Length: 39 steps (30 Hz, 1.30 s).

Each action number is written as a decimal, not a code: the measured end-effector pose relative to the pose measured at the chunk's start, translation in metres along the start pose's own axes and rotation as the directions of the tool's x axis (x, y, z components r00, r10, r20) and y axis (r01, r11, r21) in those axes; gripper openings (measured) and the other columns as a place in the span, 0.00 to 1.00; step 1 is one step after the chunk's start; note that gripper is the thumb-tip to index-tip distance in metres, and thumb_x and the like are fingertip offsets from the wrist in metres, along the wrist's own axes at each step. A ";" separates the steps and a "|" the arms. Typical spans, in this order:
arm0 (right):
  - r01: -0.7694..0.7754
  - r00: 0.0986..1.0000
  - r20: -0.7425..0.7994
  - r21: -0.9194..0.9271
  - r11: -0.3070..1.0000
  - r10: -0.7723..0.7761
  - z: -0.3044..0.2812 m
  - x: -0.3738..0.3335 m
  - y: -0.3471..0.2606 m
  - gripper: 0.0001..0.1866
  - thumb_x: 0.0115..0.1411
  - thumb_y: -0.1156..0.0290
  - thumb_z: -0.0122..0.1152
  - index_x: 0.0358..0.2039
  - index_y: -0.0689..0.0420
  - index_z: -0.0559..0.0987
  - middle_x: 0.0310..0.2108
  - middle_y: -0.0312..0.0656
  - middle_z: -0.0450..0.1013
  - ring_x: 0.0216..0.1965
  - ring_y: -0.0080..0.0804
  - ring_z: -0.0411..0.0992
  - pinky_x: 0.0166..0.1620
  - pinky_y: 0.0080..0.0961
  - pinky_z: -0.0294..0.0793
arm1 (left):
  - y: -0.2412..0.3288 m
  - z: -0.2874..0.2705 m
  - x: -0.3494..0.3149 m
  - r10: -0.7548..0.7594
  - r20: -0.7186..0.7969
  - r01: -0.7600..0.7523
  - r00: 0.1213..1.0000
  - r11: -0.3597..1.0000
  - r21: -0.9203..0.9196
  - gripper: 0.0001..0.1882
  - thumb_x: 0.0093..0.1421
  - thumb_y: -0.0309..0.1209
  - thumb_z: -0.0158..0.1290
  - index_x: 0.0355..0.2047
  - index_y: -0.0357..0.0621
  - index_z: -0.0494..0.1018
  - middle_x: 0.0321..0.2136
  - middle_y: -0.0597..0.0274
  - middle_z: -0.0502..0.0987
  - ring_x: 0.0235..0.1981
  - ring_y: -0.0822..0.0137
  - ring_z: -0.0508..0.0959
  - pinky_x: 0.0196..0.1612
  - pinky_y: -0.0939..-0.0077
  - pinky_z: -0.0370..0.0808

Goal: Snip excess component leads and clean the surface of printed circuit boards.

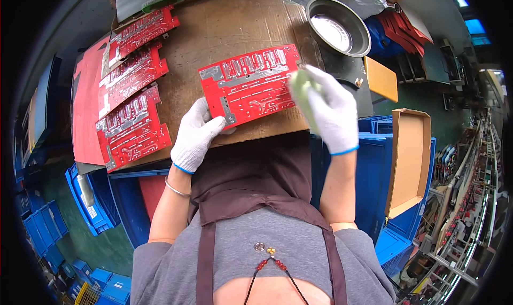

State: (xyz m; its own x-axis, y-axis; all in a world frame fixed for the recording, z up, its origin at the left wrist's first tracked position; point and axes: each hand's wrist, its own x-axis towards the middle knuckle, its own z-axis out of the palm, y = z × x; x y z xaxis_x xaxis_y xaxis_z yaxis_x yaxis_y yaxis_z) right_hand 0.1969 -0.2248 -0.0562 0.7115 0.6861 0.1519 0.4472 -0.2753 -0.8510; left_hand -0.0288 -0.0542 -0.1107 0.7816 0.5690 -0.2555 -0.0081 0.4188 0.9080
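Note:
A red circuit board [251, 86] with silvery solder patches is tilted over the cardboard-covered bench. My left hand [195, 134], in a white glove with a blue cuff, grips its lower left corner, thumb on top. In a matching glove, my right hand [334, 112] is closed round a pale green object [303, 96], smeared by motion, at the board's right edge. Its kind is unclear, and I cannot tell whether it touches the board. To the left, three more red boards lie in an overlapping column: a far one [141, 32], a middle one [133, 75] and a near one [133, 128].
Brown cardboard [230, 22] covers the bench. A round metal pan [339, 27] stands at the far right, beside a yellow block [381, 79]. Blue crates [352, 171] flank me, with an open cardboard box [410, 163] on the right. Red sheeting [88, 112] lies under the left boards.

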 end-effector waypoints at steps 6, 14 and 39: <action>0.271 0.941 -0.086 -0.386 0.882 -0.327 0.049 0.092 0.000 0.16 0.65 0.72 0.57 0.52 0.58 0.82 0.42 0.56 0.81 0.43 0.54 0.81 0.48 0.39 0.81 | -0.001 0.004 0.002 0.023 0.000 -0.023 1.000 1.000 0.018 0.26 0.66 0.23 0.54 0.63 0.29 0.64 0.54 0.50 0.78 0.51 0.61 0.81 0.53 0.64 0.83; 0.186 0.972 -0.093 -0.256 0.949 -0.216 0.021 -0.036 -0.017 0.18 0.63 0.77 0.59 0.54 0.59 0.81 0.49 0.54 0.80 0.49 0.50 0.80 0.53 0.34 0.79 | -0.001 0.005 0.001 0.005 -0.004 -0.005 1.000 1.000 0.010 0.24 0.65 0.22 0.54 0.61 0.28 0.65 0.52 0.49 0.78 0.51 0.58 0.82 0.52 0.62 0.84; 0.046 0.977 -0.177 -0.378 0.924 -0.121 -0.032 -0.064 -0.009 0.23 0.62 0.83 0.56 0.57 0.53 0.81 0.51 0.50 0.80 0.50 0.49 0.80 0.53 0.33 0.79 | 0.000 0.004 0.001 -0.005 -0.015 0.007 1.000 0.996 0.094 0.23 0.65 0.21 0.54 0.60 0.28 0.66 0.51 0.46 0.79 0.49 0.57 0.83 0.51 0.62 0.85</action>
State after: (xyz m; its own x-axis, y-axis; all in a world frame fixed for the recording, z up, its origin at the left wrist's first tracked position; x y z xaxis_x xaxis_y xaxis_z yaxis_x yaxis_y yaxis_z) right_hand 0.1650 -0.2876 -0.0423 0.7368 0.5844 0.3400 0.6512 -0.4780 -0.5895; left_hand -0.0258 -0.0565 -0.1096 0.7722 0.5773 -0.2653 0.0557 0.3544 0.9334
